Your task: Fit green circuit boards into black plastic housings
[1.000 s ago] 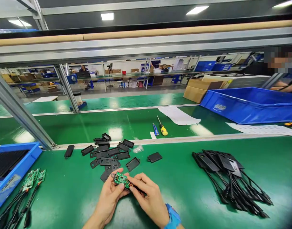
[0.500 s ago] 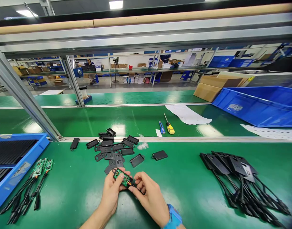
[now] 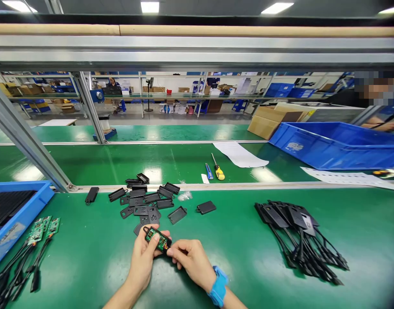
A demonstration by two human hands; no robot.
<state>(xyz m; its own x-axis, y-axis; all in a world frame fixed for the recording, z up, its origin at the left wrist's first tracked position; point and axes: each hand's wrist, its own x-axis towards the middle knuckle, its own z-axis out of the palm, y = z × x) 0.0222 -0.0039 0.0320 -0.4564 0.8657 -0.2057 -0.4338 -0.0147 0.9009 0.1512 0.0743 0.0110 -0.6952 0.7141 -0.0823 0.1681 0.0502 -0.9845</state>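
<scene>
- One small green rectangular circuit board [image 3: 163, 243], with a two-digit display, sits in an open black plastic shell [image 3: 146, 230] with a loop at its far end, held above the desk [image 3: 242, 249] in front of the person.
- Both parts look very light; the shell seems stiff and smooth, perhaps slightly slippery, while the board is probably rigid but fragile around its components.
- Thin coloured wires [image 3: 166, 246] at the near end look soft and likely the weakest spot; the shell's long sides and the board's edges seem the safest hold.
- The left hand [image 3: 142, 259] cradles the shell, fingers beneath and behind it, thumb lying across the board's face.
- The right hand [image 3: 193, 261], above a bright blue wristband [image 3: 219, 286], comes in from the side, thumb and forefinger pinched on the wires at the shell's near end; the exact contact is partly hidden.
- Beyond the hands lies a loose pile of black plastic shell halves [image 3: 151, 198], some overlapping.
</scene>
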